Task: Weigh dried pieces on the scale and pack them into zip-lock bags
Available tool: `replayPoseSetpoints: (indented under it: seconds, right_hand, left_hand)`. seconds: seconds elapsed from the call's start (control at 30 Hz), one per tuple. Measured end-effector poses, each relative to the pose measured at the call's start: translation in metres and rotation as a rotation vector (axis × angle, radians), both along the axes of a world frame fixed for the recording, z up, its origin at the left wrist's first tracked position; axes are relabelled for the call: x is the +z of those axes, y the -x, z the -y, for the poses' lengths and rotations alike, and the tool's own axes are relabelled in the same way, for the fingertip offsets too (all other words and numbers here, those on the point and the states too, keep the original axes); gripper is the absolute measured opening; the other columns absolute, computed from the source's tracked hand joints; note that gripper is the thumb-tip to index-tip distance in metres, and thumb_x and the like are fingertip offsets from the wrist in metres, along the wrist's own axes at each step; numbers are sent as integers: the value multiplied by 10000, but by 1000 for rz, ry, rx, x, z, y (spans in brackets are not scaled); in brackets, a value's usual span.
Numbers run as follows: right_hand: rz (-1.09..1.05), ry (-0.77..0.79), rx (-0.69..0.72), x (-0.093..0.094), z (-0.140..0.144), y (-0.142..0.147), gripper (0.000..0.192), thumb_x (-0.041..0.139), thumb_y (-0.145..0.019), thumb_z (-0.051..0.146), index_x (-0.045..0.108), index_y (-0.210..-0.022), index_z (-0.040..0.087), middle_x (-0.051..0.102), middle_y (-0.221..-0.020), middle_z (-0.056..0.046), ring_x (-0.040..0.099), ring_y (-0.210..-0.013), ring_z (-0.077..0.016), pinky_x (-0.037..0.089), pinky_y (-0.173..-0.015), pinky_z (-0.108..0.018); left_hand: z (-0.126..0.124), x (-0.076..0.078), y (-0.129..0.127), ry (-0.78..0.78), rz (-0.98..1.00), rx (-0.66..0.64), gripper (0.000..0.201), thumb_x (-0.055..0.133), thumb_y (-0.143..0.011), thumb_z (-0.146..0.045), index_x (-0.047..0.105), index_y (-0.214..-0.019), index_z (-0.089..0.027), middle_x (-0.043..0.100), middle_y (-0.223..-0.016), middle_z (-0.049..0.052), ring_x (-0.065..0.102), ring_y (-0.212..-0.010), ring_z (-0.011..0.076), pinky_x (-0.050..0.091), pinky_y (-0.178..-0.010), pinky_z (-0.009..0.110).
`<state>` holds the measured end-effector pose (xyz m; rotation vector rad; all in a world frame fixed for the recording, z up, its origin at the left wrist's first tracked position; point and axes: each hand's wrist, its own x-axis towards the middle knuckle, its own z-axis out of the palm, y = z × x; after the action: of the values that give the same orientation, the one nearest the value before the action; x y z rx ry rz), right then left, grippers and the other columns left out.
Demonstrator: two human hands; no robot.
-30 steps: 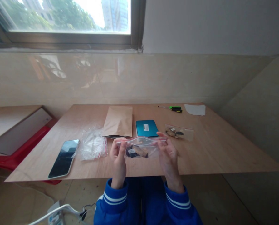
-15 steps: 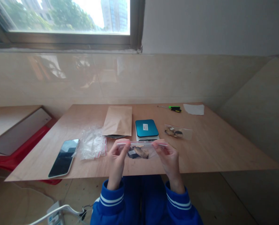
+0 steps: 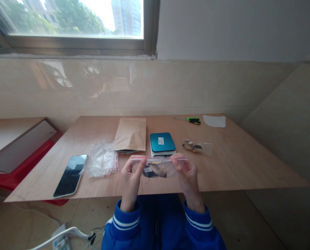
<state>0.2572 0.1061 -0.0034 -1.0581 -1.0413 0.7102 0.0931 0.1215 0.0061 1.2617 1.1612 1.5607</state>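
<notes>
A bare plywood worktop, flat and matt, carries everything. On it lie one brown paper envelope, one dark glossy phone, one crumpled heap of clear bags, one teal-topped square scale, one small clear pouch with dark bits, one white paper scrap and one green-handled screwdriver. Over the near edge, the left hand and right hand each pinch an end of one clear zip bag by its red-striped seal. Its brown and black contents are too small to identify.
</notes>
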Motion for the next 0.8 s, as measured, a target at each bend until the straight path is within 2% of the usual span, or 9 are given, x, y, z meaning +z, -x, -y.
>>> replayPoseSetpoints:
  seconds: [0.13, 0.17, 0.23, 0.3, 0.37, 0.53, 0.7, 0.8]
  right_hand:
    - [-69, 66, 218, 0, 2, -1, 315, 710, -779, 394, 691, -1058, 249, 700, -874, -29, 665, -812, -192, 552, -729, -316]
    - [-56, 75, 262, 1, 3, -1, 334, 721, -770, 389, 691, -1075, 257, 704, -894, -36, 671, -827, -203, 558, -729, -329]
    - [-4, 80, 293, 1, 3, 0, 229, 724, -771, 368, 727, -970, 254, 711, -914, -49, 676, -852, -221, 564, -747, -354]
    - [38, 73, 263, 1, 2, 1, 119, 714, -784, 345, 738, -835, 241, 713, -897, -52, 675, -853, -224, 561, -766, -364]
    - [58, 65, 221, 2, 2, 2, 115, 704, -794, 337, 730, -771, 228, 709, -862, -47, 671, -847, -216, 557, -780, -359]
    - [93, 48, 160, 5, 1, 3, 124, 704, -795, 325, 720, -737, 217, 709, -830, -42, 668, -835, -201, 555, -779, -336]
    - [129, 17, 104, 5, 2, 4, 105, 709, -793, 292, 707, -719, 218, 704, -813, -37, 662, -823, -198, 543, -770, -340]
    - [137, -19, 69, 4, 1, 5, 108, 709, -792, 291, 694, -714, 218, 693, -792, -34, 657, -820, -205, 538, -775, -357]
  left_hand:
    - [-1, -5, 1, 40, 194, -192, 246, 712, -766, -427, 703, -826, -188, 694, -841, 42, 659, -763, 167, 539, -673, 269]
    - [-1, -6, 2, 39, 203, -213, 235, 727, -754, -409, 705, -827, -187, 692, -839, 44, 660, -758, 168, 544, -666, 270]
    - [-1, -7, 2, 31, 190, -219, 207, 745, -740, -378, 703, -796, -184, 686, -815, 47, 657, -734, 167, 548, -643, 272]
    - [-1, -6, 3, 16, 166, -223, 185, 746, -741, -362, 706, -778, -185, 687, -812, 57, 661, -756, 181, 561, -655, 289]
    - [-1, -3, 3, -10, 144, -238, 165, 744, -744, -348, 710, -766, -188, 692, -822, 67, 668, -815, 203, 574, -702, 317]
    - [-1, 3, 4, -56, 66, -220, 137, 737, -754, -323, 723, -710, -194, 718, -830, 72, 681, -866, 216, 571, -768, 337]
    - [1, 1, 1, 50, 16, -120, 203, 742, -747, -369, 747, -796, -172, 751, -818, 79, 706, -798, 218, 571, -748, 333]
    - [2, -1, -3, 54, 46, -99, 210, 738, -753, -373, 736, -816, -173, 756, -830, 71, 712, -793, 206, 572, -734, 307]
